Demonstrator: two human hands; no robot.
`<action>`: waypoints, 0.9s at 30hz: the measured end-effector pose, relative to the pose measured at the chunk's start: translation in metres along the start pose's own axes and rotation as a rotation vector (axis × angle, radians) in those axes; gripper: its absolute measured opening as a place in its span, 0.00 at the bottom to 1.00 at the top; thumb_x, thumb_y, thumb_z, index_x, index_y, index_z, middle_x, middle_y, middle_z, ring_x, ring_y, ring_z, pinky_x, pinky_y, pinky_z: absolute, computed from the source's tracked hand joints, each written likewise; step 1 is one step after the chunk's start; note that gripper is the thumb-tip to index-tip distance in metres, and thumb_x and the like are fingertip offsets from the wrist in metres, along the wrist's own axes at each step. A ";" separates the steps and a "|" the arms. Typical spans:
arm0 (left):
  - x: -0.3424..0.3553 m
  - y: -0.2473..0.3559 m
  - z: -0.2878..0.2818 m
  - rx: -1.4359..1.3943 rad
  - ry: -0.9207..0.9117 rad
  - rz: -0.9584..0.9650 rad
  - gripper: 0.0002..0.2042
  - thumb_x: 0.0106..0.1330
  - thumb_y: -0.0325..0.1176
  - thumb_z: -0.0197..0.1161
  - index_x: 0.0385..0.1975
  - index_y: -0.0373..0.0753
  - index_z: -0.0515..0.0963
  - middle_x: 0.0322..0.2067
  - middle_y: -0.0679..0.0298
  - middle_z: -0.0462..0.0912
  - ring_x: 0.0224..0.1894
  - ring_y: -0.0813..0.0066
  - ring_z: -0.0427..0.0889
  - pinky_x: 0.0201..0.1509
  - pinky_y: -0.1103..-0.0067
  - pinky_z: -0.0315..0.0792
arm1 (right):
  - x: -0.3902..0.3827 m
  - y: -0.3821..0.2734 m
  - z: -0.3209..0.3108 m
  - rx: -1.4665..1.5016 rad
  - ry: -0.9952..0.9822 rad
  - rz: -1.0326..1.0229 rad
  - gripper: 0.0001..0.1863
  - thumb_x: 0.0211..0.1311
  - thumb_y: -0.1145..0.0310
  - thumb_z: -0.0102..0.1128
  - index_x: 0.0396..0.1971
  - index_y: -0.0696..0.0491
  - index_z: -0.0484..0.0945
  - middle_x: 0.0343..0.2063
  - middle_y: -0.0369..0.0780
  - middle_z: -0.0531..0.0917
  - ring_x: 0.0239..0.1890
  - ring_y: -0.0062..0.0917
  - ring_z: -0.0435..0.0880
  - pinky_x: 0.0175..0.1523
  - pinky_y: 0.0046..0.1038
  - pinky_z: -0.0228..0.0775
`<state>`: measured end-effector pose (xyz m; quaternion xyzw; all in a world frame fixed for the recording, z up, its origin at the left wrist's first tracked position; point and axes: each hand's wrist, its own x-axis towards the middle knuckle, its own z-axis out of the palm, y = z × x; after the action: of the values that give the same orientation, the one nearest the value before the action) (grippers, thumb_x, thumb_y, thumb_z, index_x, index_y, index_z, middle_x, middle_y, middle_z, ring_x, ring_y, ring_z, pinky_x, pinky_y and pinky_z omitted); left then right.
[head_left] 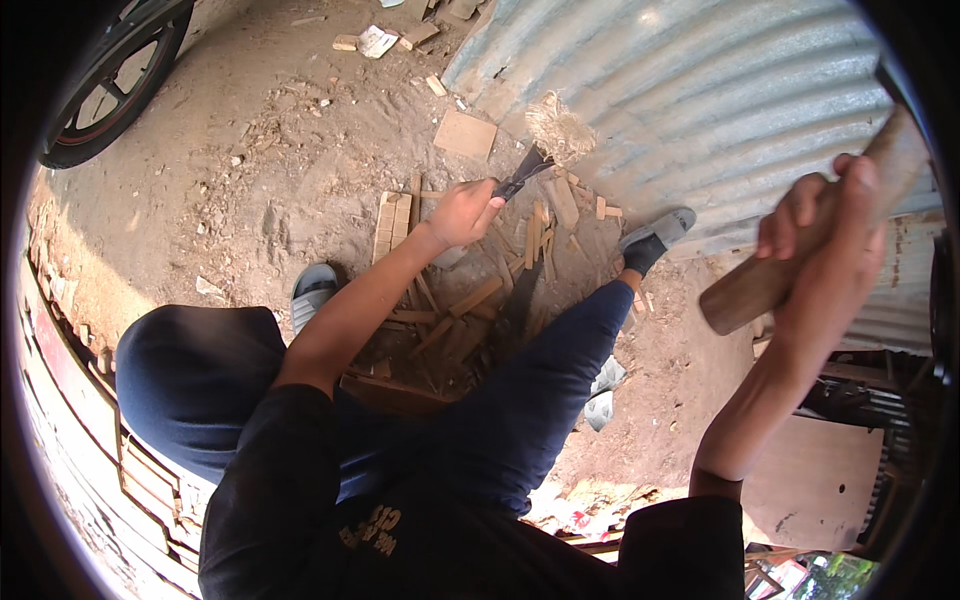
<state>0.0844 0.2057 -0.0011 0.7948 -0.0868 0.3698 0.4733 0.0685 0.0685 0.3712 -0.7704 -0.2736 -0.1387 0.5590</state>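
My left hand (465, 212) is closed around a dark, narrow tool (522, 172), perhaps a blade, angled up and away from me. A pale, frayed fibrous mass (560, 127) is at its far end; whether they are attached I cannot tell. My right hand (820, 215) grips a thick wooden piece (738, 295), raised at the right on a diagonal. Below my left hand, split wood sticks (462, 305) and short blocks (392, 225) lie heaped on the dirt ground (240, 190), between my sandalled feet.
A corrugated metal sheet (670, 100) runs along the upper right. A wheel (115, 85) stands at the upper left. A flat board (462, 133) and wood scraps lie beyond the heap. Weathered boards (70, 360) line the left edge; a tan panel (812, 470) is at lower right.
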 end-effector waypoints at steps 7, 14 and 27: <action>-0.001 0.001 0.001 -0.032 -0.019 0.038 0.09 0.68 0.32 0.51 0.29 0.34 0.64 0.21 0.50 0.70 0.25 0.46 0.73 0.30 0.62 0.69 | -0.028 0.036 -0.017 -0.375 -0.718 0.718 0.16 0.67 0.58 0.54 0.39 0.58 0.70 0.16 0.33 0.70 0.13 0.15 0.70 0.18 0.21 0.64; -0.003 -0.011 0.014 -0.601 0.246 -0.311 0.24 0.71 0.48 0.42 0.25 0.32 0.72 0.25 0.56 0.78 0.28 0.64 0.77 0.34 0.72 0.69 | -0.043 0.041 -0.016 -0.231 -0.684 0.753 0.15 0.67 0.59 0.53 0.36 0.57 0.70 0.16 0.33 0.70 0.13 0.15 0.70 0.18 0.21 0.64; 0.006 -0.023 0.011 -0.961 -0.112 -1.076 0.38 0.70 0.64 0.30 0.16 0.36 0.75 0.15 0.64 0.76 0.18 0.78 0.70 0.28 0.81 0.65 | -0.067 0.037 -0.028 -0.136 -0.594 0.845 0.13 0.67 0.63 0.53 0.39 0.59 0.71 0.16 0.34 0.71 0.11 0.16 0.68 0.16 0.21 0.61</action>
<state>0.1055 0.2103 -0.0165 0.4493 0.1393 -0.0346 0.8818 0.0380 0.0158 0.3164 -0.8544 -0.0760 0.3061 0.4130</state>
